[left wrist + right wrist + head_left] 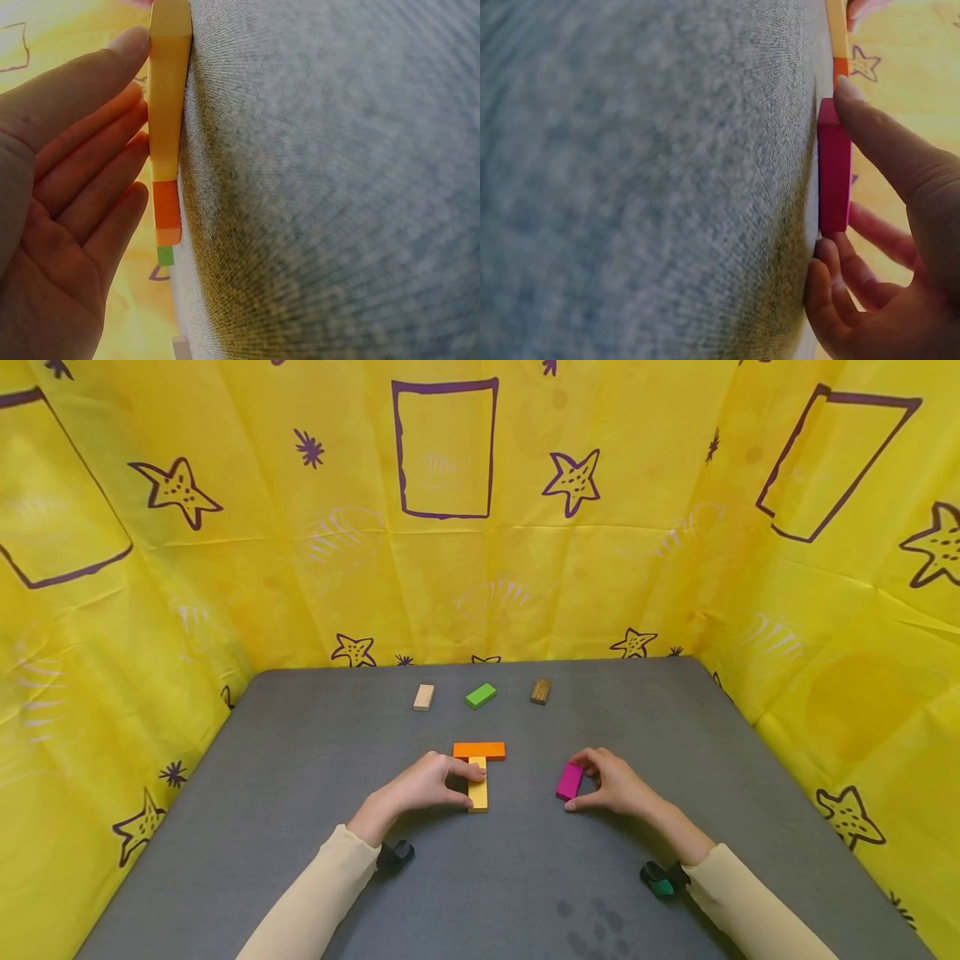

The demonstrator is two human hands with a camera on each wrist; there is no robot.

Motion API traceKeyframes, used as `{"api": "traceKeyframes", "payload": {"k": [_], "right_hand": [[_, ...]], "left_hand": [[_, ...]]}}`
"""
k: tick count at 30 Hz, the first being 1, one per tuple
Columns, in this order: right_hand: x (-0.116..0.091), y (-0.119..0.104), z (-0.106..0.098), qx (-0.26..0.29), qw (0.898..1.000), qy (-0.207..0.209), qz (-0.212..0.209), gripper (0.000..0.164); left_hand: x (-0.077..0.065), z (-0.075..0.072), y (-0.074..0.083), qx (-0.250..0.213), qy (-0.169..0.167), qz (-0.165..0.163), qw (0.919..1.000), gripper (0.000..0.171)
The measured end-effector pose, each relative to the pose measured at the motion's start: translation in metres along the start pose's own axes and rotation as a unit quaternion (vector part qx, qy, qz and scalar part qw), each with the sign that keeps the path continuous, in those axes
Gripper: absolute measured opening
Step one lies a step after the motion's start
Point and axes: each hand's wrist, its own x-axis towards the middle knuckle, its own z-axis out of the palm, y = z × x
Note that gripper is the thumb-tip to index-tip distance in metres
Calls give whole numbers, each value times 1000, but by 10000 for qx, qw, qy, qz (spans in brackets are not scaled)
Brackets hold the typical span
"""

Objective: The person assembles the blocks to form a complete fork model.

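Note:
A yellow block (477,792) lies lengthwise with its far end against an orange block (480,750) set crosswise, so the two form a T. My left hand (431,787) is at the yellow block; its thumb and fingertips rest on it, and in the left wrist view the fingers (97,176) are fairly straight. To the right, my right hand (611,781) pinches a magenta block (570,782) by its ends. In the right wrist view the thumb is at one end of the magenta block (835,176) and fingertips are at the other.
Farther back on the grey table (337,718) lie a pale wooden block (423,697), a green block (481,696) and a brown wooden block (540,692), spaced apart in a row. Yellow patterned cloth (517,585) hangs behind the table and along both sides.

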Motion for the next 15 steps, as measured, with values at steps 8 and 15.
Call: {"api": "traceKeyframes", "payload": {"k": [8,15], "right_hand": [[2,-1,3,188,9996,-134,-163,68],[2,-2,2,263,9993,-82,-245,67]], "left_hand": [[0,0,0,13,12,3,10000,46],[-1,-1,2,61,25,11,10000,46]]}}
